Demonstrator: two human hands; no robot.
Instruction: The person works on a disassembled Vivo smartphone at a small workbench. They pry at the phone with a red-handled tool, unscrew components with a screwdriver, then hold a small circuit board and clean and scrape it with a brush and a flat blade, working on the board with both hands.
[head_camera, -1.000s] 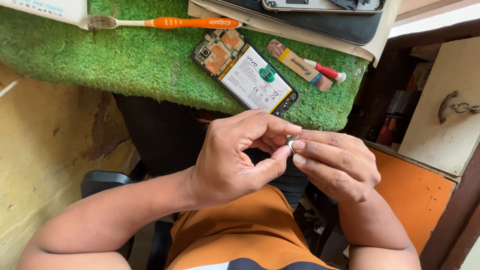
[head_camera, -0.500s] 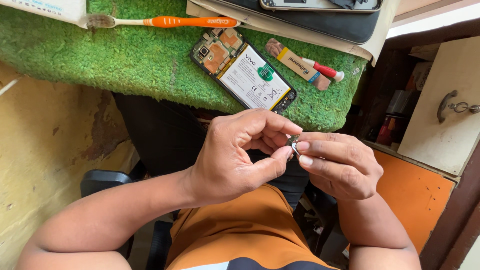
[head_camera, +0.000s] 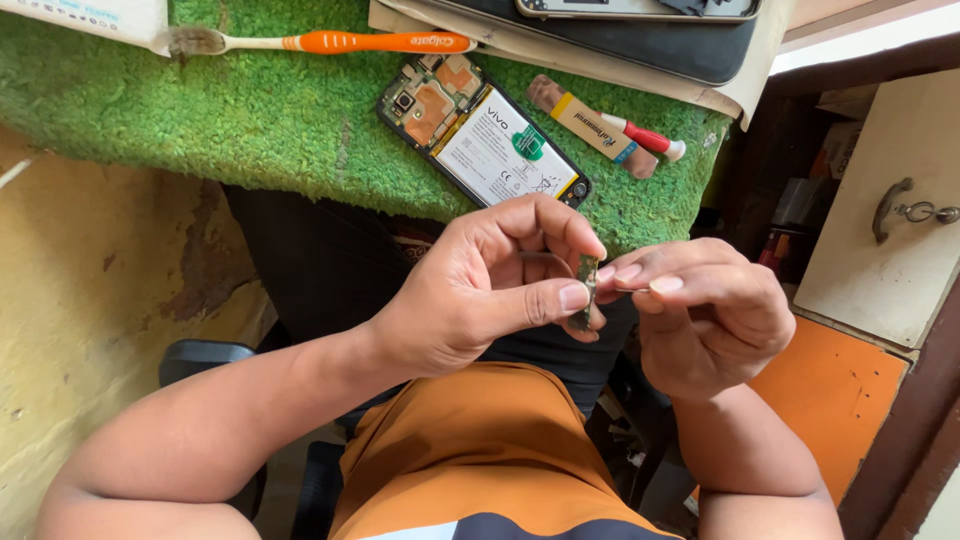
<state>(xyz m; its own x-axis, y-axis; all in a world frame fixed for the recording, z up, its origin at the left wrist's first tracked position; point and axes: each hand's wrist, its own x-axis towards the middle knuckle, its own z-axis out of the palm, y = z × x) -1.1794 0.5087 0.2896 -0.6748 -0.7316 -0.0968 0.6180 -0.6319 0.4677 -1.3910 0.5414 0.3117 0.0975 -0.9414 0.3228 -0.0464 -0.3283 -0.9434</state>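
My left hand (head_camera: 480, 285) pinches a small dark flat component (head_camera: 586, 290) between thumb and forefinger, held upright over my lap. My right hand (head_camera: 705, 315) meets it from the right, its fingertips touching the same small part and pinching a thin sliver against it. Both hands hover just in front of the green turf-covered bench edge (head_camera: 250, 140). An opened phone (head_camera: 480, 130) lies back-up on the turf, its battery and circuit board exposed.
An orange-handled toothbrush (head_camera: 330, 42) lies at the back of the turf. A small tube (head_camera: 590, 125) and a red-and-white tool (head_camera: 650, 138) rest right of the phone. A dark case (head_camera: 620, 40) sits behind; a cream cabinet door (head_camera: 890, 210) stands at right.
The small part has turned more upright between my fingertips, and my right fingers have shifted their pinch on it. Both hands stay in the same place.
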